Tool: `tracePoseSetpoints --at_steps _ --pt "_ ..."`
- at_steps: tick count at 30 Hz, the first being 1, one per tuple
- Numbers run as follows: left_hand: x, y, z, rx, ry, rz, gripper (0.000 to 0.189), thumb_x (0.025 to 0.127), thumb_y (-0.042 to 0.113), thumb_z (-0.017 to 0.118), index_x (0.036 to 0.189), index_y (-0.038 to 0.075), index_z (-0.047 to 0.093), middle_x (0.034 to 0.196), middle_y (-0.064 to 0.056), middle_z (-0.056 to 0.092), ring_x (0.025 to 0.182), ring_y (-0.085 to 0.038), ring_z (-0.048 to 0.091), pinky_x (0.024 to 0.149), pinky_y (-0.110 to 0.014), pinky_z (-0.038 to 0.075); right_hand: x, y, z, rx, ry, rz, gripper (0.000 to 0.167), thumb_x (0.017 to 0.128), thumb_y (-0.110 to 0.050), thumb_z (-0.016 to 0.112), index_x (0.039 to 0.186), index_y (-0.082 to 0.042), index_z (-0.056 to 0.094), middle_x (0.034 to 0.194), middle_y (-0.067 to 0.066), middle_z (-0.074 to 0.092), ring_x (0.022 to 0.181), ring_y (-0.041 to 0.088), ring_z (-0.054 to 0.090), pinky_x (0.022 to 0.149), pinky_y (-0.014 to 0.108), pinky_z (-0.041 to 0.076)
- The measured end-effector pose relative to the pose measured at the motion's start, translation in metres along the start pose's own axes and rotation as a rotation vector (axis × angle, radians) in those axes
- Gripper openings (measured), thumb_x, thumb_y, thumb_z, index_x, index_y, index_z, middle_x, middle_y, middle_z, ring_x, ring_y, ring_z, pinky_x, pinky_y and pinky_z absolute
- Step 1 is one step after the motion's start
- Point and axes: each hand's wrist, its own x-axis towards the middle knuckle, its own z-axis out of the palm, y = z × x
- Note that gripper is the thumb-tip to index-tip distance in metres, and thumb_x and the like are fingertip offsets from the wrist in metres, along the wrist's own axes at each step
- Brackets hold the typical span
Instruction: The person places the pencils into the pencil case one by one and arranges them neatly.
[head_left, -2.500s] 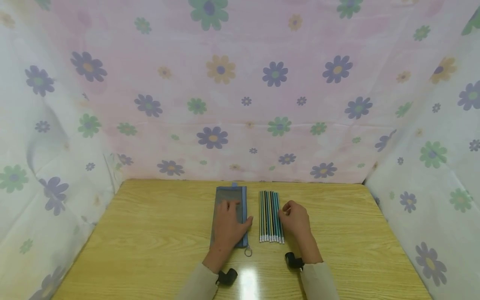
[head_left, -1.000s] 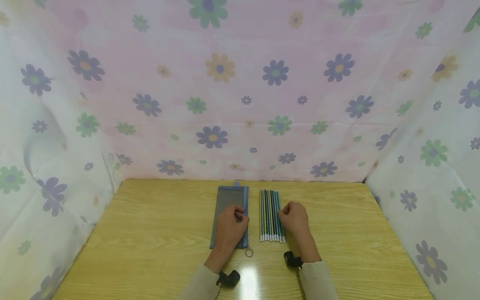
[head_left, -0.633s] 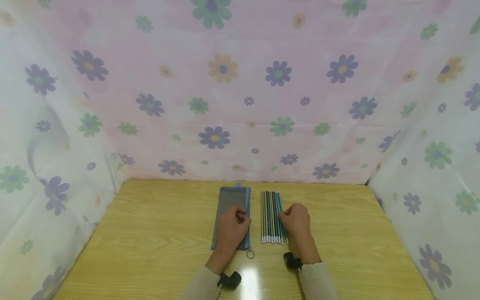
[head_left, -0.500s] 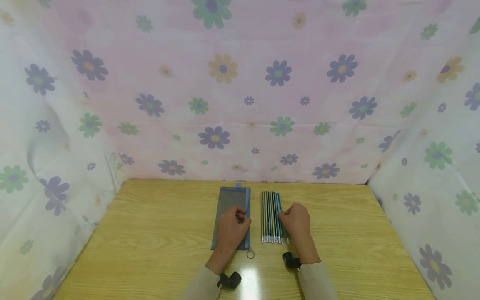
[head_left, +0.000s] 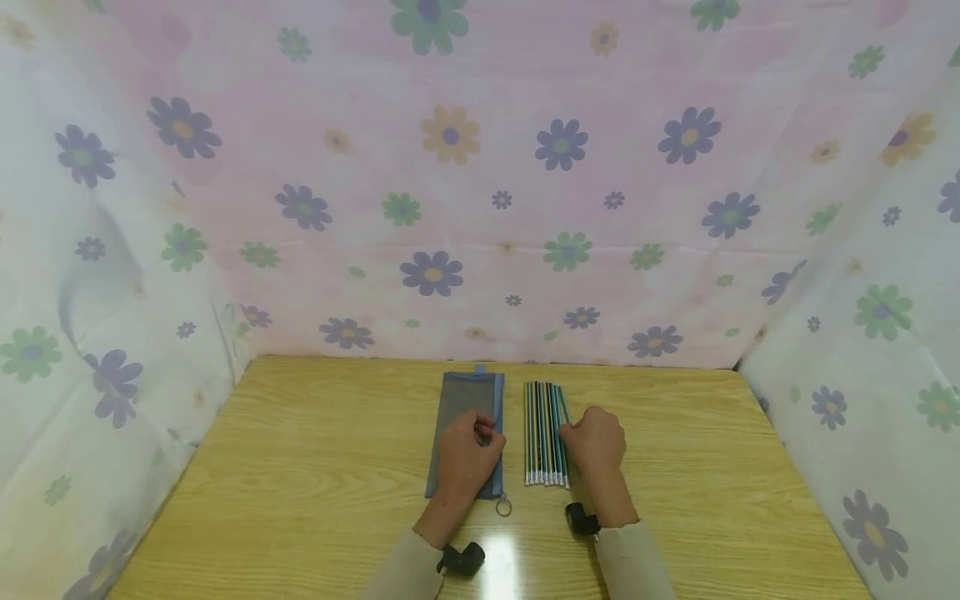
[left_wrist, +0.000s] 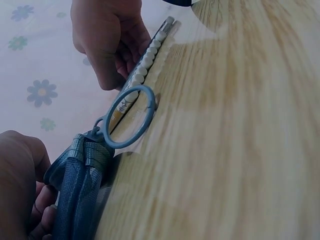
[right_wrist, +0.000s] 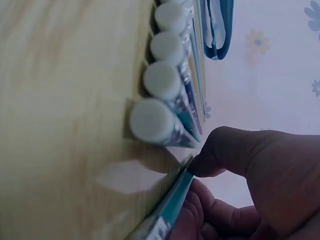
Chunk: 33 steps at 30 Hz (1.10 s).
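Note:
A grey-blue mesh pencil pouch (head_left: pixel 457 400) lies flat left of a row of striped pencils (head_left: pixel 543 433), whose white eraser ends face me. My left hand (head_left: pixel 467 454) rests on the pouch, fingers loosely curled near its zip strip. In the left wrist view, those fingers (left_wrist: pixel 45 212) lie beside the pouch's zipped end (left_wrist: pixel 80 165). My right hand (head_left: pixel 597 437) pinches a teal pencil at the row's right side. The right wrist view shows this pencil (right_wrist: pixel 175 202) between thumb and fingers, apart from the nearest eraser (right_wrist: pixel 152 121). Its eraser end is hidden in the head view.
A metal ring (head_left: pixel 504 507) hangs from the pouch's near right corner. The wood-grain table (head_left: pixel 315 458) is enclosed at the back and sides by flowered cloth (head_left: pixel 480 200). Black cameras (head_left: pixel 461 558) sit on both wrists.
My left hand's fingers have drawn in from a spread pose on the pouch. My right hand has moved one pencil slightly right, away from the row.

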Motion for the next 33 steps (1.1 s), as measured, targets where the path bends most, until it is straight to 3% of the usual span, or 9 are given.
tracePoseSetpoints --at_steps 6,20,33 --pt "0.0 0.0 0.001 -0.023 -0.004 -0.005 0.012 0.084 0.006 0.078 0.096 0.007 0.075 0.081 0.003 0.07 0.065 -0.008 0.061 0.06 -0.027 0.053 -0.002 -0.003 -0.003 -0.007 -0.01 0.001 0.047 0.087 -0.017 0.073 0.055 -0.019 0.039 0.05 -0.005 0.033 0.043 0.014 0.033 0.038 0.029 0.027" --pt "-0.001 0.002 0.002 -0.084 -0.003 -0.004 0.012 0.086 0.003 0.077 0.097 0.005 0.075 0.083 0.001 0.071 0.069 -0.011 0.065 0.064 -0.029 0.056 0.001 -0.001 -0.009 0.034 -0.052 0.038 0.038 0.089 -0.024 0.075 0.061 -0.012 0.052 0.053 0.002 0.049 0.044 0.019 0.047 0.039 0.03 0.034" --pt "-0.001 0.002 0.003 -0.146 0.005 -0.033 0.014 0.085 -0.002 0.075 0.097 0.005 0.075 0.081 0.0 0.071 0.067 -0.01 0.065 0.062 -0.027 0.056 0.0 0.001 -0.016 0.085 -0.071 0.046 0.046 0.087 -0.02 0.071 0.044 -0.015 0.054 0.041 -0.005 0.041 0.038 0.014 0.039 0.037 0.027 0.031"
